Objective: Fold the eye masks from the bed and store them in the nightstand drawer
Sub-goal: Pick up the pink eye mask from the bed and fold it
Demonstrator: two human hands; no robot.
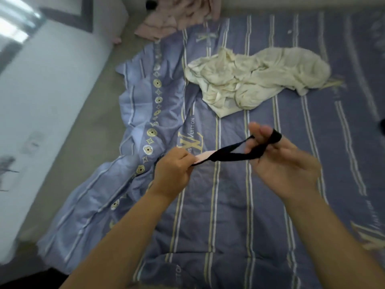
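I see both bare hands held up over the bed (229, 205), with one eye mask (200, 159) stretched between them. The left hand (173, 170) sits just left of centre, its fingers curled shut and pinching the pale pink folded body of the mask, which sticks out from the fingertips toward 3 o'clock. From that pink end the black strap (233, 151) runs across to the right hand (285, 165), which sits toward 3 o'clock of the left one. The strap splits into a loop there: one strand passes over the raised fingers (260, 132) and wraps round a fingertip at the hand's 1 o'clock edge, the other strand runs lower, along the base of the fingers. Those right fingers are partly spread and hooked through the loop, palm turned toward me; motion blur keeps me from telling exactly which fingers carry the strap. The mask hangs clear of the bedding, touching only the two hands.

Under them lies a blue striped quilt (270, 236) with yellow and white lines. At 12 o'clock from the hands a crumpled cream cloth (256, 80) lies on the quilt, well apart from the mask. Farther off at 11 o'clock, pink fabric (177, 19) is bunched at the bed's far edge. I see no container in this view
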